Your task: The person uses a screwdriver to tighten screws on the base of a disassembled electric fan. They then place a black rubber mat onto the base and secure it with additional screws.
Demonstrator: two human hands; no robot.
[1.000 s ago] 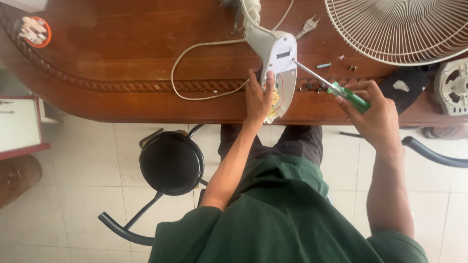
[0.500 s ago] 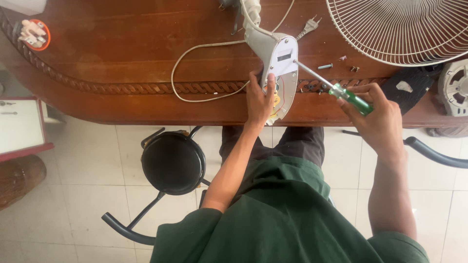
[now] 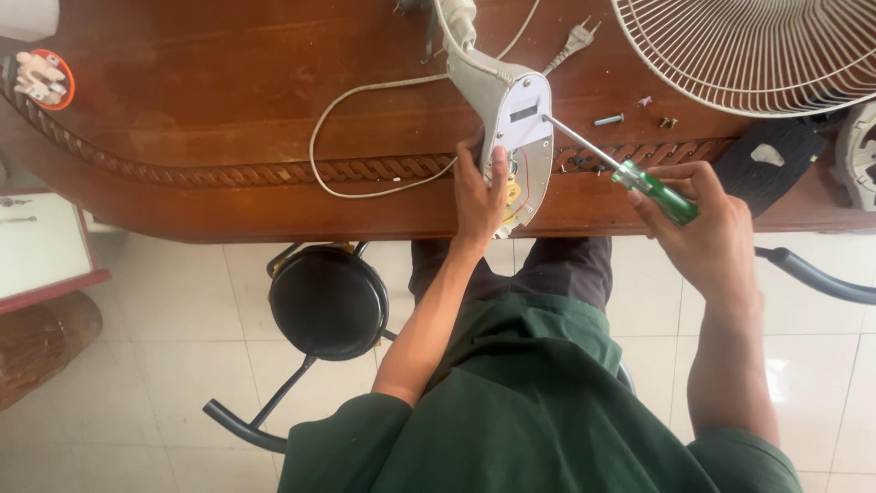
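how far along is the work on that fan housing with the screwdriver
Done: the fan grille lies apart on the wooden table, with loose screws beside it. In hand: the left hand steadies the white housing while the right hand sets the green screwdriver tip against it. Left: housing open, wires showing.

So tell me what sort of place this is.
Probably a home or small repair corner, not a factory: a carved wooden table on a tiled floor, a round black stool, and a fan taken apart, with its wire guard and loose screws lying on the table.
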